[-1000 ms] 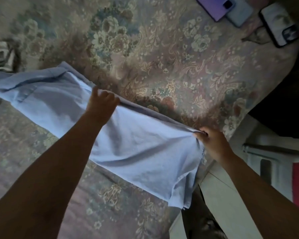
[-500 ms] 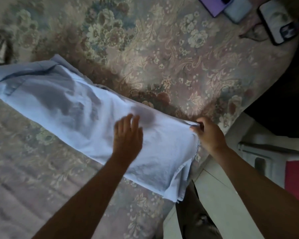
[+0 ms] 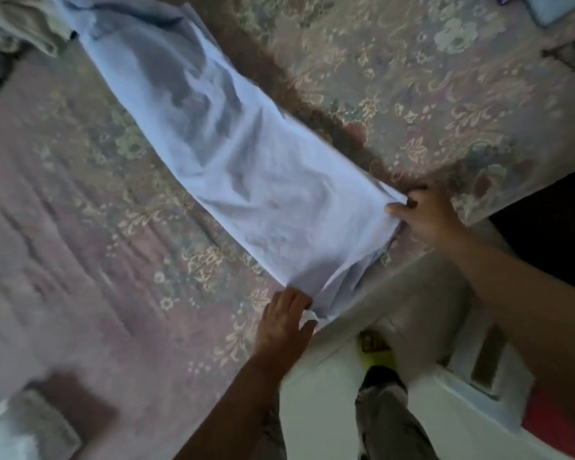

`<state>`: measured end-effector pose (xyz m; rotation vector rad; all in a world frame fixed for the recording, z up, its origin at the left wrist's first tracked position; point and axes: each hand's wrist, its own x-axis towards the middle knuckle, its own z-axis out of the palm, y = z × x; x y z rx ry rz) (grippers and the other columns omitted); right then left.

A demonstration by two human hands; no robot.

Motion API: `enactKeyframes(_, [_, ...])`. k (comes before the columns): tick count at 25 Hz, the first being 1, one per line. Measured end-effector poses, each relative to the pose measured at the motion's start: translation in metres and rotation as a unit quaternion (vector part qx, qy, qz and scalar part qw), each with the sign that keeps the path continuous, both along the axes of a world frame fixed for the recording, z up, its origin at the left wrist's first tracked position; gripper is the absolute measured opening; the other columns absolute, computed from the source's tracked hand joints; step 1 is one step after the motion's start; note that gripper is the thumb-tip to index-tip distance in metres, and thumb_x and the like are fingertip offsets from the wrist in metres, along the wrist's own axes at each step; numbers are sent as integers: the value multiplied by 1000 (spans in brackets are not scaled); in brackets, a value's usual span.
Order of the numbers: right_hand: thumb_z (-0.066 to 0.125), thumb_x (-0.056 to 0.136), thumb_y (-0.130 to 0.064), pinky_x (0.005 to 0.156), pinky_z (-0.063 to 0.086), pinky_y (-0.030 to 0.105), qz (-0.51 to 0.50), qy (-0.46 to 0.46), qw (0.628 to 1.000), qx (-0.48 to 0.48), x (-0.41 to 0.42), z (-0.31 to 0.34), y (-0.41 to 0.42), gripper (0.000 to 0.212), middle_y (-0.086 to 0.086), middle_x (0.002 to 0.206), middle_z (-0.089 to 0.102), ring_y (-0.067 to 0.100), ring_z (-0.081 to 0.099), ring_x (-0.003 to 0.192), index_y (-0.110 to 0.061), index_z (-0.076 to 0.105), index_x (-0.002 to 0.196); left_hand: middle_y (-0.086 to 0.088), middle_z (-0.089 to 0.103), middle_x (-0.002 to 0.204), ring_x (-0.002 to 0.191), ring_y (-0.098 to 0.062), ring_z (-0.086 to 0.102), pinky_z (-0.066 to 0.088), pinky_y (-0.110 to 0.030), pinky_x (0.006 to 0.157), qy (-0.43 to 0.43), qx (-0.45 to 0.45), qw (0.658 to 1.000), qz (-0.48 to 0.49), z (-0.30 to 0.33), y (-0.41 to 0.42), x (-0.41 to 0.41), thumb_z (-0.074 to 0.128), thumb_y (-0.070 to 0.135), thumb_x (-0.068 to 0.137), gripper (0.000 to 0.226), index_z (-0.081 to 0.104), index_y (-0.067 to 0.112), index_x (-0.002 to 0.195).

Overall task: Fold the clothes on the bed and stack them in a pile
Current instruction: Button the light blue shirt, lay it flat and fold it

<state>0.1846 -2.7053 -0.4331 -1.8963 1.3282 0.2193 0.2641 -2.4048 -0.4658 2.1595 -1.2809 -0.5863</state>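
- Head view shows a pale blue garment [image 3: 246,167] lying on the bed [image 3: 80,227] as a long narrow band, running from the far left corner down to the near edge where the person stands.
- Its lengthwise folding looks done: the sides appear turned in, though the cloth is creased and some loose layers show at the near end.
- The right hand [image 3: 425,214] pinches the far corner of the near end, its fingers [image 3: 395,207] closed on the fabric.
- The left hand [image 3: 286,320] is at the near corner of the same end, with a bit of cloth showing between thumb and fingers; it seems to be gripping there, but motion blur leaves that uncertain.
- What seems left for this piece is the crosswise fold, bringing the near end up toward the far end, then setting it on a pile.
- A crumpled heap of other clothes [image 3: 17,31] sits at the far left, apparently unfolded.
- A pale folded item [image 3: 27,429] lies at the near left corner, possibly the pile; too blurred to be sure.
- Overall the task looks well short of finished.
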Motion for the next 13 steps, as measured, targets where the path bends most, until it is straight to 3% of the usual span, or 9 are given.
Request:
enactKeyframes(3, [66, 88, -26, 41, 34, 21, -8, -30, 996, 86, -4, 1, -1, 29, 13, 65, 45, 16, 48, 50, -1, 54, 78, -4, 59, 80, 75, -19, 52, 45, -28, 58, -15, -14, 996, 91, -4, -4, -30, 56, 24, 76, 13, 48, 21, 87])
enactKeyframes(6, [68, 86, -34, 57, 37, 28, -6, -49, 992, 118, -8, -6, -5, 34, 13, 77, 54, 20, 52, 67, 0, 61, 85, -8, 56, 62, 54, -26, 55, 40, -28, 43, -24, -13, 976, 218, -4, -10, -62, 52, 22, 76, 12, 47, 13, 83])
enactKeyframes(7, [68, 86, -33, 60, 38, 29, -19, -70, 989, 129, -9, -8, -6, 33, 13, 80, 56, 21, 53, 71, 0, 63, 86, -8, 53, 59, 52, -30, 54, 39, -30, 43, 31, -17, 951, 307, 1, -14, -75, 53, 17, 79, 11, 43, 13, 79])
enactKeyframes(9, [68, 86, -29, 58, 41, 27, -68, -111, 982, 137, -14, -13, -9, 25, 11, 79, 58, 18, 54, 68, -5, 65, 81, -4, 53, 60, 55, -29, 54, 39, -33, 49, 190, -8, 858, 477, 10, -26, -104, 53, 1, 82, 27, 35, 19, 74])
enactKeyframes(11, [66, 88, -27, 47, 40, 21, -74, -114, 983, 123, -23, -21, -10, 28, 11, 73, 54, 10, 50, 52, 0, 66, 85, -5, 58, 66, 58, -30, 57, 43, -33, 51, 304, 4, 782, 544, 9, -34, -127, 47, -5, 86, 32, 32, 21, 75])
enactKeyframes(12, [65, 89, -25, 44, 38, 20, -64, -104, 985, 120, -26, -25, -7, 28, 11, 72, 52, 7, 47, 48, 3, 65, 90, -5, 59, 68, 60, -32, 58, 43, -35, 51, 325, 30, 774, 542, 5, -35, -133, 46, -1, 88, 29, 33, 22, 77])
enactKeyframes(13, [65, 89, -22, 46, 38, 22, -55, -106, 987, 106, -26, -29, -4, 25, 10, 72, 50, 5, 45, 48, 2, 63, 93, -4, 59, 67, 60, -33, 59, 41, -35, 49, 289, 78, 802, 517, 2, -33, -136, 46, 3, 89, 25, 33, 22, 80])
